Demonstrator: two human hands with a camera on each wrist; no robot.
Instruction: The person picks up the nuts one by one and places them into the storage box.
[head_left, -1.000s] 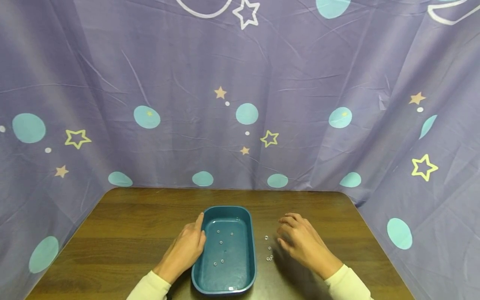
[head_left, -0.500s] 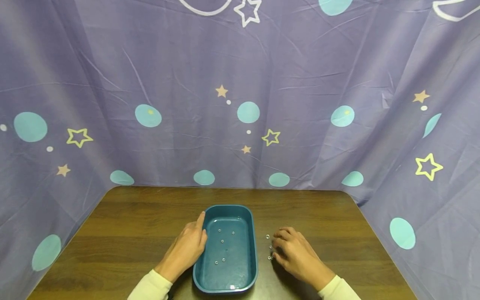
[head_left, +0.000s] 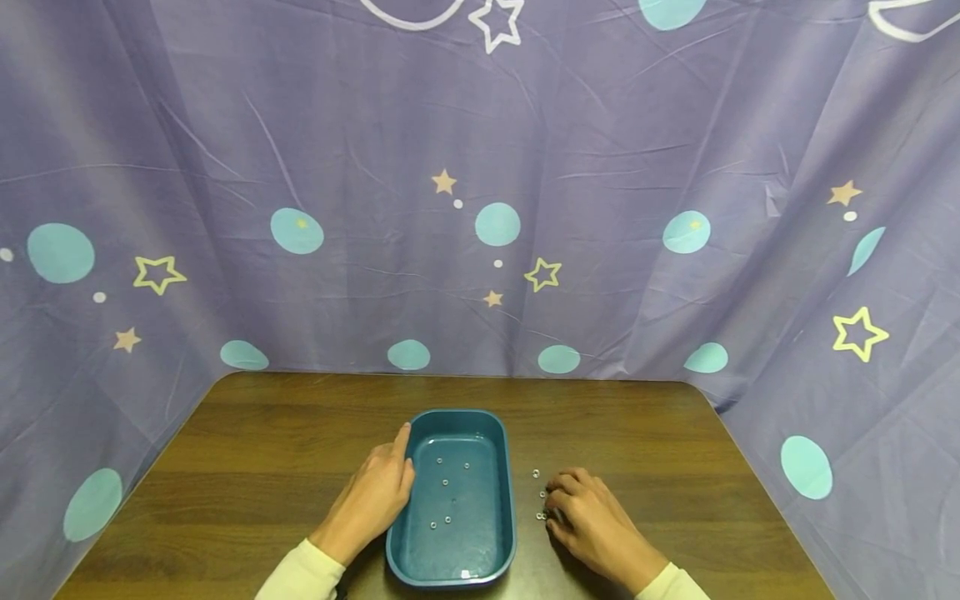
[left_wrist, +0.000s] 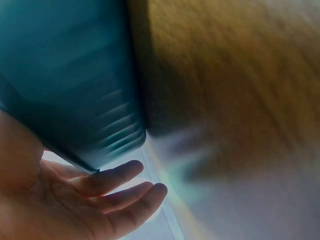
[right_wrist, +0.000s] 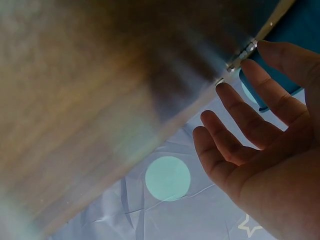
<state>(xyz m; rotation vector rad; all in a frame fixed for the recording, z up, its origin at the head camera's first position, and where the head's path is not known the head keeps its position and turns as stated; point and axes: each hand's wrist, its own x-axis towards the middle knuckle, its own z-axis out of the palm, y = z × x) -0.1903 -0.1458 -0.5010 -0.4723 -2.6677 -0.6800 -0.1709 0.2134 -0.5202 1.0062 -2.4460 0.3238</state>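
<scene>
My left hand (head_left: 367,498) rests along the left rim of a teal rectangular tray (head_left: 512,500), index finger lying straight on the rim. In the left wrist view its other fingers (left_wrist: 131,214) extend loosely outside the ribbed tray wall. My right hand (head_left: 596,527) is low over the table right of the tray, fingers bent, thumb and index fingertips apart at a small group of clear beads (head_left: 539,516). The right wrist view shows those tiny beads (right_wrist: 245,53) at the thumb and index fingertips. Another clear bead (head_left: 536,473) lies farther back. Several similar beads (head_left: 446,482) are spread inside the tray.
A brown wood-grain table (head_left: 300,442) carries everything. Behind it and at both sides hangs a purple curtain (head_left: 375,275) printed with stars and dots, meeting the table's far edge.
My right hand has come left and toward the front of the table, down to the beads, its fingertips now right at them. The left hand and tray have stayed put.
</scene>
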